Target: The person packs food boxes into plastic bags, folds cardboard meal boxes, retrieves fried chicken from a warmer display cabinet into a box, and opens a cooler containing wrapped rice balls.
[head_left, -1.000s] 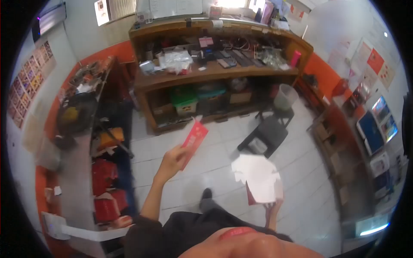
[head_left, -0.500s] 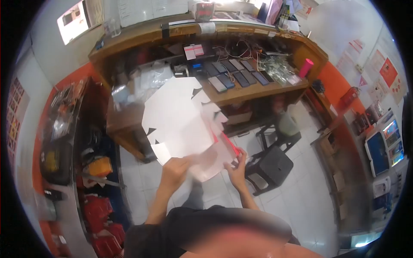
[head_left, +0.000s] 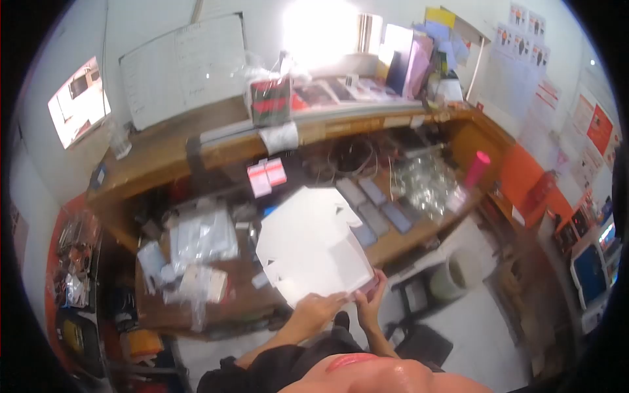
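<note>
A white flat sheet of cardboard (head_left: 311, 245) with small dark notches along its edges, like an unfolded box, is held up in front of me. My left hand (head_left: 318, 313) grips its lower edge, thumb and fingers closed on it. My right hand (head_left: 371, 298) is wrapped round the lower right corner, close beside the left fingertips. The underside of the sheet is hidden. Behind it, several phones (head_left: 395, 217) lie on the desk, and the sheet covers part of that row.
The wooden desk (head_left: 157, 304) carries plastic-wrapped packs (head_left: 203, 236), clear plastic bags (head_left: 426, 183) and a pink cylinder (head_left: 478, 168). A pink-and-white card (head_left: 266, 177) stands below the raised shelf. To the right are a dark stool (head_left: 422, 347) and a pale bin (head_left: 451, 276).
The view has tilted up and come closer to the desk. My hands have drawn together along the cardboard's lower edge, and its red-edged flap on the right no longer stands out.
</note>
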The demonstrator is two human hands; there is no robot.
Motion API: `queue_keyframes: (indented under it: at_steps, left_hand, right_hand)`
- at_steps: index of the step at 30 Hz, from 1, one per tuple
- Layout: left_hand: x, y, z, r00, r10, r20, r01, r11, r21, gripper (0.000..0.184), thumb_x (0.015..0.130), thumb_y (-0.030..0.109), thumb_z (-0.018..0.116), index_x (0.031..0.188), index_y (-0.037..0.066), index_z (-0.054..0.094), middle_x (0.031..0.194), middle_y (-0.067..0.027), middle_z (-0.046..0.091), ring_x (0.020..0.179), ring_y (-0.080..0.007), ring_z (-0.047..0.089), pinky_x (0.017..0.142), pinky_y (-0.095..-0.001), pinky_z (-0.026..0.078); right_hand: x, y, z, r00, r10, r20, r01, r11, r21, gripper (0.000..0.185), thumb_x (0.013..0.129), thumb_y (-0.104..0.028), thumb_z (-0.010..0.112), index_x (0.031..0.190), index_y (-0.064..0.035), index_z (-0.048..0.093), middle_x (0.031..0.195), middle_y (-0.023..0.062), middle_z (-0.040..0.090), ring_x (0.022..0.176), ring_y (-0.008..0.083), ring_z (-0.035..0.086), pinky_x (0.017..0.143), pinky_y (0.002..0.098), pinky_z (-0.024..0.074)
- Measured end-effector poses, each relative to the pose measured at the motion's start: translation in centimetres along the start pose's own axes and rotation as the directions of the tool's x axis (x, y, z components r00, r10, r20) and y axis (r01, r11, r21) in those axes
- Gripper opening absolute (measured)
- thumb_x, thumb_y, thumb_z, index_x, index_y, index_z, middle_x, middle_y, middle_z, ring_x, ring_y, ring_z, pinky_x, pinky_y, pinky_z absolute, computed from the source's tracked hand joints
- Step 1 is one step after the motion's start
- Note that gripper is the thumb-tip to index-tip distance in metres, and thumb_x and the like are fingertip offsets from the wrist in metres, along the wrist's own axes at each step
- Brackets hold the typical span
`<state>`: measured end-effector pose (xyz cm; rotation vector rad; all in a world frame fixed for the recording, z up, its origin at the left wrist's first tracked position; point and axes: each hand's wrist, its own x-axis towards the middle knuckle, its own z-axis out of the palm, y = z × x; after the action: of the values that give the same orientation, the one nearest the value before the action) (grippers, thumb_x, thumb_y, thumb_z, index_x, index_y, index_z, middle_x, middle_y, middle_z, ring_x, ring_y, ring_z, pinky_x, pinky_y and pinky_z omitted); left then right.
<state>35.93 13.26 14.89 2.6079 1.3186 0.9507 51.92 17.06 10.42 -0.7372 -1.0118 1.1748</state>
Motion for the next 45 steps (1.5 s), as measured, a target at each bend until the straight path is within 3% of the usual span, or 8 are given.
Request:
queue_keyframes:
  at_steps: [11, 19, 24, 29, 35, 39, 41, 45]
  left_hand:
    - [19.0, -9.9, -2.6, 0.822, -0.563, 0.087, 0.552, 0.748, -0.369, 0.03, 0.084, 0.024, 0.059, 0.104, 0.001, 0.06, 0.098, -0.0176, 0.061, 0.086, -0.0318, 0.061, 0.077, -0.0353, 0.048]
    - [20.1, -12.0, -8.5, 0.54, -0.775, 0.329, 0.743, 0.256, -0.619, 0.027, 0.085, 0.02, 0.062, 0.103, -0.001, 0.063, 0.083, -0.0045, 0.064, 0.077, -0.0066, 0.055, 0.069, -0.0239, 0.046]
    - [19.8, -12.3, -9.4, 0.374, -0.858, 0.351, 0.737, 0.045, -0.675, 0.03, 0.086, 0.021, 0.062, 0.105, -0.003, 0.063, 0.089, -0.0017, 0.065, 0.082, -0.0059, 0.054, 0.072, -0.0227, 0.046]
    - [18.6, -13.5, -8.7, 0.426, -0.826, 0.37, 0.682, 0.025, -0.731, 0.03, 0.087, 0.016, 0.061, 0.108, -0.005, 0.062, 0.099, -0.0055, 0.064, 0.089, -0.0083, 0.055, 0.076, -0.0237, 0.046]
    - [16.5, -11.3, -10.5, 0.569, -0.728, 0.382, 0.683, 0.16, -0.712, 0.029, 0.086, 0.014, 0.06, 0.107, -0.007, 0.061, 0.102, -0.0094, 0.064, 0.089, -0.0106, 0.056, 0.077, -0.0247, 0.046]
    - [10.8, -7.4, -11.7, 0.45, -0.832, 0.325, 0.673, 0.077, -0.735, 0.033, 0.083, 0.016, 0.063, 0.104, -0.008, 0.061, 0.1, -0.0133, 0.065, 0.09, -0.0131, 0.058, 0.078, -0.0267, 0.046]
    - [7.7, -4.7, -12.0, 0.424, -0.891, 0.163, 0.591, 0.136, -0.795, 0.036, 0.079, 0.021, 0.067, 0.101, -0.008, 0.062, 0.099, -0.0148, 0.065, 0.091, -0.0157, 0.059, 0.079, -0.0272, 0.045]
    - [4.0, 2.6, -13.1, 0.146, -0.96, -0.237, 0.393, 0.276, -0.877, 0.041, 0.072, 0.025, 0.073, 0.089, -0.01, 0.063, 0.085, -0.018, 0.065, 0.076, -0.0187, 0.061, 0.065, -0.0299, 0.045]
  right_hand:
    - [40.8, -0.4, -4.0, 0.871, -0.272, 0.408, 0.452, 0.77, -0.451, 0.005, 0.088, -0.006, 0.055, 0.093, -0.0035, 0.054, 0.072, 0.0001, 0.054, 0.065, 0.007, 0.053, 0.06, 0.0212, 0.0424]
    - [65.8, -4.2, 6.9, 0.719, -0.554, 0.419, 0.693, 0.621, -0.367, 0.012, 0.085, -0.01, 0.057, 0.096, -0.0033, 0.057, 0.085, 0.0112, 0.06, 0.074, 0.0215, 0.058, 0.066, 0.0336, 0.0449]
    - [76.6, 2.0, 8.9, 0.398, -0.613, 0.682, 0.792, -0.146, -0.593, 0.038, 0.079, -0.013, 0.061, 0.111, 0.0001, 0.047, 0.097, 0.0171, 0.059, 0.086, 0.0341, 0.058, 0.072, 0.0446, 0.0456]
    - [78.5, 3.7, 7.2, 0.745, -0.116, 0.657, 0.667, 0.124, -0.735, 0.04, 0.07, -0.01, 0.066, 0.105, 0.0005, 0.05, 0.099, 0.0226, 0.059, 0.095, 0.0366, 0.057, 0.081, 0.0452, 0.0454]
    - [79.8, 4.2, 7.7, 0.736, -0.362, 0.572, 0.664, 0.227, -0.712, 0.032, 0.071, -0.007, 0.065, 0.101, -0.0033, 0.055, 0.102, 0.0184, 0.052, 0.099, 0.0358, 0.052, 0.085, 0.043, 0.0431]
    - [82.4, 4.0, 7.9, 0.419, -0.568, 0.709, 0.733, -0.25, -0.633, 0.03, 0.072, -0.011, 0.062, 0.101, -0.0031, 0.057, 0.1, 0.0178, 0.055, 0.096, 0.0346, 0.052, 0.085, 0.0449, 0.0421]
    - [86.0, 6.3, 7.3, 0.721, -0.188, 0.667, 0.609, -0.286, -0.74, 0.022, 0.073, -0.014, 0.058, 0.093, -0.0052, 0.062, 0.09, 0.0157, 0.058, 0.093, 0.0337, 0.054, 0.083, 0.0466, 0.0411]
    - [78.6, 3.8, 10.4, 0.41, -0.548, 0.729, 0.706, -0.314, -0.634, 0.012, 0.074, -0.016, 0.053, 0.071, -0.0052, 0.058, 0.081, 0.0158, 0.057, 0.083, 0.0318, 0.055, 0.073, 0.0458, 0.0411]
